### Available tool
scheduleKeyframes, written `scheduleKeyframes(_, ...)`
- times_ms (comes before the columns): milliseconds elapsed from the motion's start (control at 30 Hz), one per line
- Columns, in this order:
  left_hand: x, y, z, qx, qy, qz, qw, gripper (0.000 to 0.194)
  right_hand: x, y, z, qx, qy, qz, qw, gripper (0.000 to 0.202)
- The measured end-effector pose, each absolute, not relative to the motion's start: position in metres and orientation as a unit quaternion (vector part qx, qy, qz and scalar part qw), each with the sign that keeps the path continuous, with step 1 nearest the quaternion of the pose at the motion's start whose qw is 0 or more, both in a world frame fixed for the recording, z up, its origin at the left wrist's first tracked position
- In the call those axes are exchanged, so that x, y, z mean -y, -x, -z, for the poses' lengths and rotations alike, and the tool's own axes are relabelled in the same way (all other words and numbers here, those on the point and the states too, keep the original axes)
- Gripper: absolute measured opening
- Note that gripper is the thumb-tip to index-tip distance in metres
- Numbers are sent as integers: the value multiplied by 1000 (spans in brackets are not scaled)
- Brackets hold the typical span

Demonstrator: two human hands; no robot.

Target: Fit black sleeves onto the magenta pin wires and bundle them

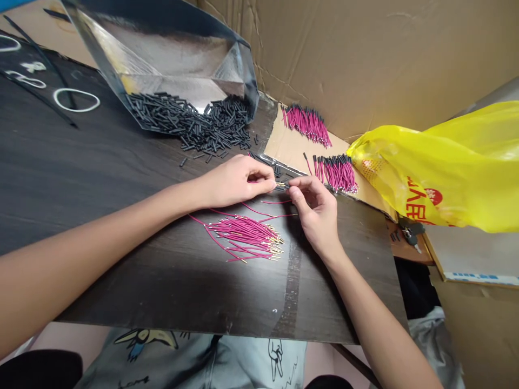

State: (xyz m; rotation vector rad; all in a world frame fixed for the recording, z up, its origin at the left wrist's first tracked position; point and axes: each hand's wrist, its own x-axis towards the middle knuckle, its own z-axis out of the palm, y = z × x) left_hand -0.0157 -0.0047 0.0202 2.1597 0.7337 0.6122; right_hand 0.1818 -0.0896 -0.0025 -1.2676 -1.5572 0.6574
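My left hand [253, 175] pinches a short wire whose gold metal pin [280, 184] sticks out past the fingertips. Facing it, my right hand [314, 202] closes thumb and forefinger on a small black sleeve [287, 186], close to the pin's end. Whether pin and sleeve touch, I cannot tell. Below the hands lies a pile of magenta wires [245, 235] with gold pins at their ends. A few loose magenta wires [275, 202] are scattered just under my fingers.
An open silver-lined bag [182, 59] spills black sleeves [198, 124] onto the dark table [162, 281]. Bundles of black-tipped magenta wires [338, 173] lie on a cardboard strip [279, 140]. A yellow plastic bag [446, 162] stands right, white rubber bands [77, 101] left, cardboard behind.
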Motion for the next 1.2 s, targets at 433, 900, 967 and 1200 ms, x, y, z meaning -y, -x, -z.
scheduleKeyframes(433,5,16,-21,-282,-849,-222,387,23,89,-181,2,648,520,-269,488,7)
scheduleKeyframes(900,7,19,-20,-274,-862,-215,368,20,83,-193,-2,572,483,-470,467,29)
scheduleKeyframes(967,8,19,-21,-267,-859,-217,380,19,83,-195,-4,575,472,-492,453,31)
scheduleKeyframes(1200,10,17,-23,-251,-839,-214,432,20,85,-198,-5,555,426,-560,444,23)
